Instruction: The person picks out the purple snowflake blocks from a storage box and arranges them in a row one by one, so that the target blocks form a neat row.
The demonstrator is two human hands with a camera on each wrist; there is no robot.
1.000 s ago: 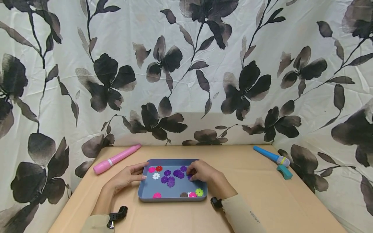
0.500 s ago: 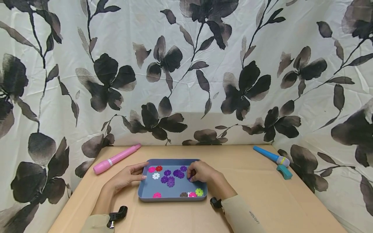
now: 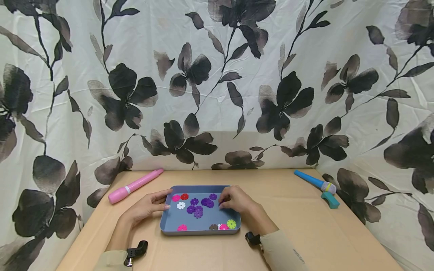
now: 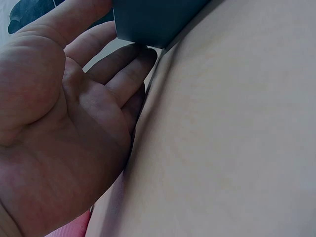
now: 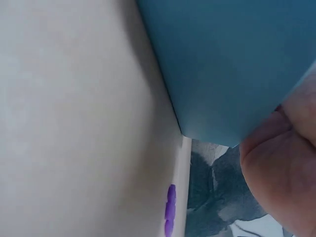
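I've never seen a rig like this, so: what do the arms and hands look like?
They're a person's: left hand and right hand both ungloved. The left sleeve and right sleeve are beige, each wrist wears a black device, and the right sleeve carries a small dark marking, too tiny to read.

The head view is bright and evenly lit, with faint shadows. Both wrist views are dimmer and bluish; the left hand [image 4: 64, 118] lies shaded, and a soft shadow borders the tray [image 5: 227, 64].
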